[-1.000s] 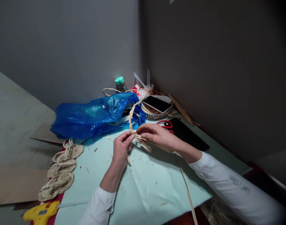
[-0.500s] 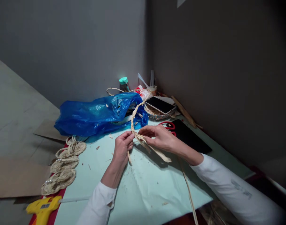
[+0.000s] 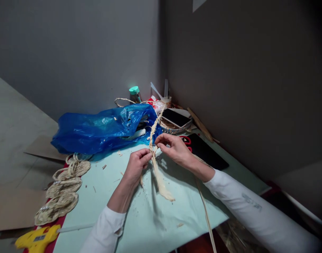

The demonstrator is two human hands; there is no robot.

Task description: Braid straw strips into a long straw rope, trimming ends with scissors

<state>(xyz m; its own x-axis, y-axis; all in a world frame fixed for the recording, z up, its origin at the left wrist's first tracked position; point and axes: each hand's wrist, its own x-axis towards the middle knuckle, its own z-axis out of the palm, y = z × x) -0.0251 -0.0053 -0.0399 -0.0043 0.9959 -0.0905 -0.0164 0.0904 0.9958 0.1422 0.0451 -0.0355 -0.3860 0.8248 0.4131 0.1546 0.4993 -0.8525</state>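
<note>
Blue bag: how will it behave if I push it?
The blue bag will probably crumple, since its film looks thin and wrinkled. Its glossy surface may be slippery. The contents showing at its open end could spill.

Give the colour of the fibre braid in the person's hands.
The fibre braid is pale straw-yellow, seen best in the head view.

Rough fibre braid point(image 3: 152, 131), glossy plastic bag point(image 3: 97, 127)

The head camera looks forward and down over the table point(image 3: 194, 211) (fairly near), upper right possibly vignetted.
</note>
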